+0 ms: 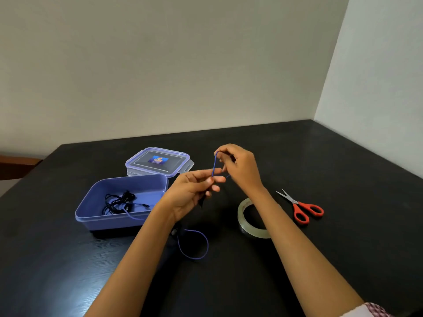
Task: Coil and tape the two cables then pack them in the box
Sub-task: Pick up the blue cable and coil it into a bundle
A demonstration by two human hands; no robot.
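A thin blue cable stretches upright between my two hands above the table. My left hand pinches its lower part and my right hand pinches its upper end. More of the blue cable loops on the table below my left forearm and runs back into the open blue box. A black cable lies tangled inside that box.
The box's clear lid lies behind the box. A roll of clear tape sits under my right forearm, and red-handled scissors lie to its right. The table is black, against a wall corner.
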